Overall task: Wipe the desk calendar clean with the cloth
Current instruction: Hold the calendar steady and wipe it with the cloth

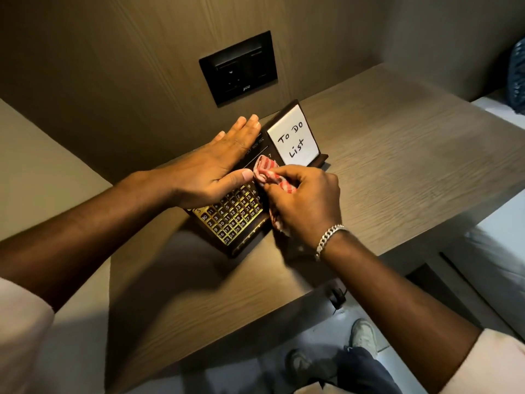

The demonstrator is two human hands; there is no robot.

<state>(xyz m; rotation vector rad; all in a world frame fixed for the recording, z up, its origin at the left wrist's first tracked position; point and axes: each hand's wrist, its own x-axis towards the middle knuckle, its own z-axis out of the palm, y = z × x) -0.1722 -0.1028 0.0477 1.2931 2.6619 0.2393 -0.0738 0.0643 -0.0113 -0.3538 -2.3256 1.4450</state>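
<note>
A dark wooden desk calendar [231, 220] with gold number tiles stands on the desk, leaning back. Its right panel is a white board [294, 139] that reads "To Do List". My left hand [216, 163] lies flat over the calendar's upper left, fingers straight and together, thumb across the front. My right hand [305, 203] is closed on a bunched red-and-white striped cloth [267, 173]. The cloth presses against the calendar's face near the middle, just below the month row. A tail of the cloth hangs below my right palm.
The wooden desk [383, 172] runs to the right and ends at a front edge near my legs. A black socket plate [238, 68] is set in the wall panel behind the calendar. A lower ledge [42, 172] lies to the left.
</note>
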